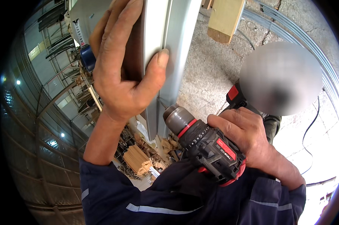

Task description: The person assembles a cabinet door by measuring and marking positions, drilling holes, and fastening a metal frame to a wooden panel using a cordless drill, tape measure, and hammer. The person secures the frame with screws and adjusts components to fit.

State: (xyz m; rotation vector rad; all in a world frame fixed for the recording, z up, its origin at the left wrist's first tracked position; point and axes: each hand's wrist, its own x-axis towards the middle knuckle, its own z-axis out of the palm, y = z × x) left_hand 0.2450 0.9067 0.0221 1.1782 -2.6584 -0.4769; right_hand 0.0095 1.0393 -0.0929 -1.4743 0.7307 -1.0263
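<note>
Your left hand (119, 71) is closed around the edge of the grey metal profile (165, 48), which runs upright through the middle of the view: the fingers go behind the flange and the thumb presses flat on its front face. Your right hand (244, 135) is closed on the handle of the black and red cordless drill (205, 144), which you hold just below and to the right of the profile, with its chuck (176, 117) pointing up toward the lower part of the metal, very near to it; I cannot tell if it touches. The profile looks like thin folded sheet steel, so I judge it light for its length but stiff only along the folds. The flat faces may flex and ring under pressure, and the painted surface seems smooth and a little slippery for bare skin. The cut edges are probably sharp, so it is better to hold on the folded flange, as you do now, and not on a raw end. The drill appears compact but heavy at the front, and it will twist in the wrist; the full grip on the handle seems correct. Behind the profile there is a rough concrete wall (214, 71) and a wooden beam (225, 18), and a black cable (314, 123) hangs at the right.
</note>
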